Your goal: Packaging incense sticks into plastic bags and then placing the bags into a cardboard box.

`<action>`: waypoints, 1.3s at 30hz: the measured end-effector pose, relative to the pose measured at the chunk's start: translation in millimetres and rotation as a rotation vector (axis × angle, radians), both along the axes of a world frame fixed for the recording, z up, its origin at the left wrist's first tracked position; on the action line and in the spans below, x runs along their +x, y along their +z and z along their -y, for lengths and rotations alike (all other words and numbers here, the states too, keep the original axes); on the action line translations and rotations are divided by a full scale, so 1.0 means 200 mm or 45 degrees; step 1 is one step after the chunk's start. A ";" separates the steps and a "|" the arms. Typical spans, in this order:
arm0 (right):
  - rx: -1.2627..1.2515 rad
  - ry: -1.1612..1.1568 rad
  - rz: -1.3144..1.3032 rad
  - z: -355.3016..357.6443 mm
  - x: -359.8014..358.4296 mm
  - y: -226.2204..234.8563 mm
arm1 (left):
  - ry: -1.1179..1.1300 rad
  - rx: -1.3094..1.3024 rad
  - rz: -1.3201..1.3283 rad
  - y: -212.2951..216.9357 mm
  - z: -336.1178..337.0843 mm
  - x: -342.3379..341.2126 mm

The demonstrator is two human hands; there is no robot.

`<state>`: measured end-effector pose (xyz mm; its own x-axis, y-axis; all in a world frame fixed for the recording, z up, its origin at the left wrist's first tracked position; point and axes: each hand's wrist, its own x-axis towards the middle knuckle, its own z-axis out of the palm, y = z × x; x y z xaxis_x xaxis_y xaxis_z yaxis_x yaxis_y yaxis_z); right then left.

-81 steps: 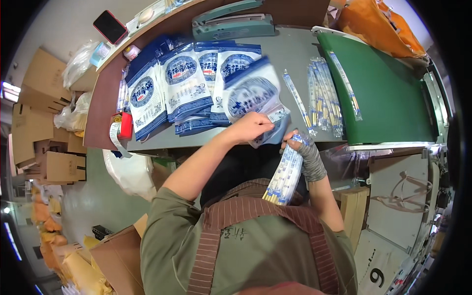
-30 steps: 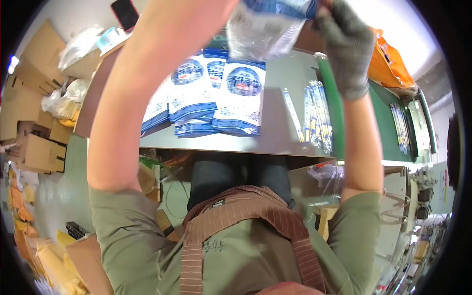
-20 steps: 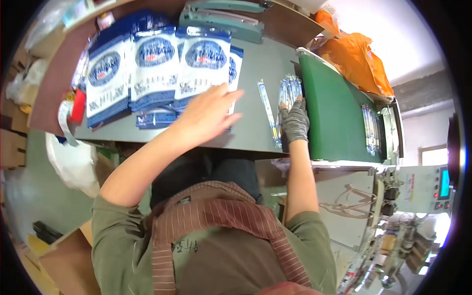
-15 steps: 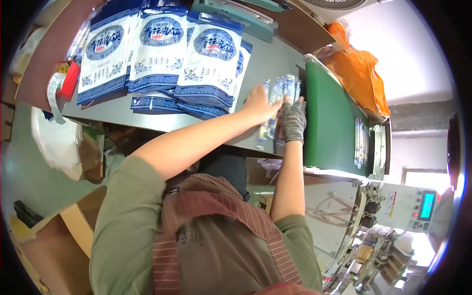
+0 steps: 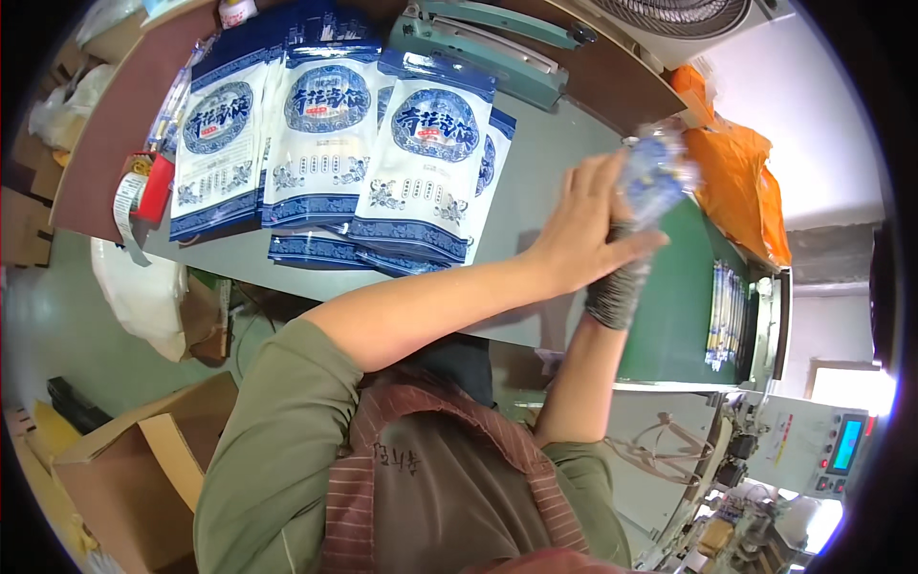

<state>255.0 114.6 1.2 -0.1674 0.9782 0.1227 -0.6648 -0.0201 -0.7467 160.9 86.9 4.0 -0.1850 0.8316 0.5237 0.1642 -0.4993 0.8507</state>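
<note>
A bundle of slim, clear-wrapped packets printed in blue and white (image 5: pixel 658 177) stands tilted above the table, its upper end smeared by motion. My right hand (image 5: pixel 617 292), in a grey striped glove, is closed around the lower part of it. My bare left hand (image 5: pixel 580 230) lies across in front, fingers stretched against the bundle's side and thumb spread over the glove. It hides most of the right fingers and the bundle's lower end. Left of my hands, large white-and-blue zip pouches (image 5: pixel 421 158) lie in overlapping piles on the grey table (image 5: pixel 521 206).
A green belt surface (image 5: pixel 674 306) adjoins the table at right, with a row of slim packets (image 5: pixel 727 311) at its far side. Behind are a teal bar sealer (image 5: pixel 488 57) and an orange bag (image 5: pixel 741 182). A red tape dispenser (image 5: pixel 155 191) sits at the table's left edge.
The slim packets have been lifted off the table in my right hand and carried up and right, toward the green belt. My left hand has moved right along with them. The view has shifted slightly.
</note>
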 end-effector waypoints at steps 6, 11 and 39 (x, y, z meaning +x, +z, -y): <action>0.588 -0.117 0.594 0.17 -0.02 0.18 | -0.086 0.203 -0.086 -0.14 0.06 -0.21; 0.324 -0.119 0.724 0.43 -0.04 0.18 | -0.826 -0.584 0.019 -0.15 0.34 -0.23; -0.248 0.761 0.762 0.70 -0.37 -0.08 | 0.327 -0.737 -0.212 -0.27 1.05 -2.07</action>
